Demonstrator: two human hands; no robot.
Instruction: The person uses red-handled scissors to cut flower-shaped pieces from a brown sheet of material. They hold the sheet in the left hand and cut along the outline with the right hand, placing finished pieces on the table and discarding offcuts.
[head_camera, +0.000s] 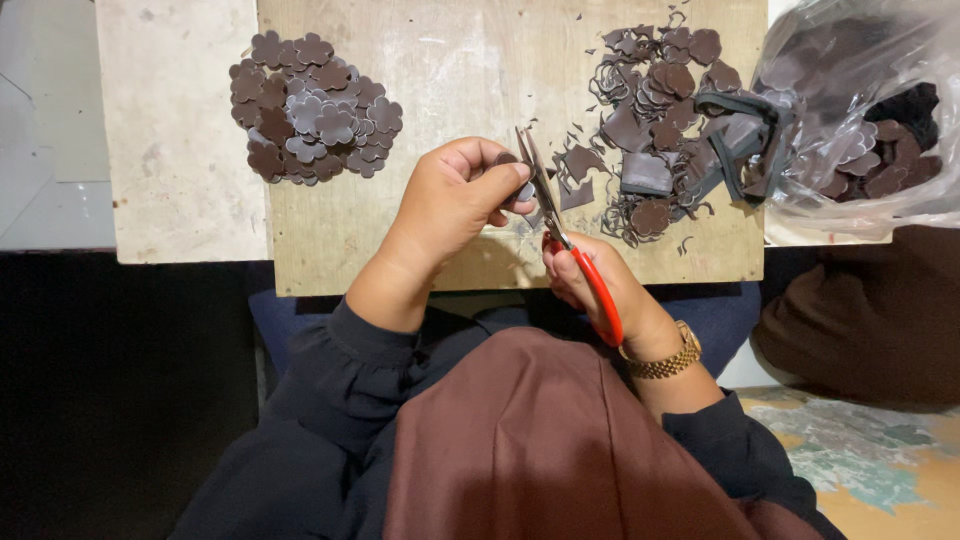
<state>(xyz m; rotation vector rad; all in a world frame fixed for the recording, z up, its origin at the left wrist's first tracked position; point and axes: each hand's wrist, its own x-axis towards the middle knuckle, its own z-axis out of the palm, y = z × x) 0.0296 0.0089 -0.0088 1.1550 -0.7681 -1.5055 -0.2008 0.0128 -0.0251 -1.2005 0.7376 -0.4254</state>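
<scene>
My left hand (450, 205) pinches a small dark brown flower-shaped piece (520, 188) over the wooden board (450, 70). My right hand (600, 285) grips red-handled scissors (560, 235); their blades point up and meet the piece at my left fingertips. A gold watch sits on my right wrist. To the upper left lies a pile of cut brown flower shapes (312, 105). At the upper right, a heap of brown scraps, strips and uncut pieces (665, 130) covers the board.
A clear plastic bag (865, 110) with more brown pieces rests at the right edge. A pale slab (175, 130) adjoins the board on the left. A dark brown cushion-like bundle (860, 320) lies right of my lap.
</scene>
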